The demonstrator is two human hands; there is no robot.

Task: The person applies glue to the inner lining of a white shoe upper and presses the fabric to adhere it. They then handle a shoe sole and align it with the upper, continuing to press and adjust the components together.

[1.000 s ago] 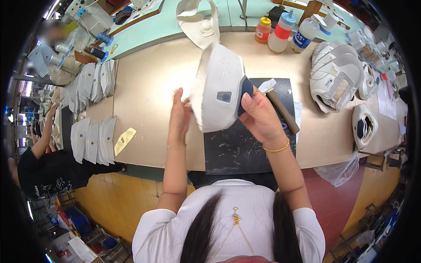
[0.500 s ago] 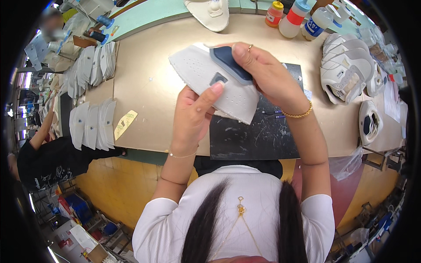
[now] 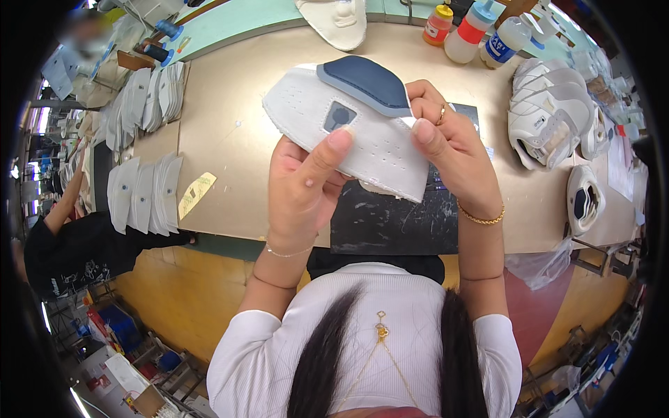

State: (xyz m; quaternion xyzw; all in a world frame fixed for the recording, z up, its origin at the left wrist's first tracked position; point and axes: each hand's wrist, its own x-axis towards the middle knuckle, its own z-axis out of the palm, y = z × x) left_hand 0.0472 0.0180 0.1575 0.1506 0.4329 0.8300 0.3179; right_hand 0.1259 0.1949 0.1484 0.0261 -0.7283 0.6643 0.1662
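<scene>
A white perforated shoe upper piece is held up over the table between my two hands. Along its top edge runs a padded navy collar with a grey-blue border. Below that sits a small dark square patch. My left hand grips the piece from below, thumb on its face just under the patch and fingers behind. My right hand pinches the right end by the collar, thumb in front, with some fingers hidden behind. Under the piece lies a black scuffed mat.
Stacks of white shoe pieces stand at the left. Several white shoe uppers are piled at the right, with a rolled one nearer. Bottles line the back right; a yellowish scrap lies left. Another person's dark sleeve shows at far left.
My right hand has slid off the collar's front, down to the right end of the piece. The piece has turned flatter to view, showing the whole navy collar and patch.
</scene>
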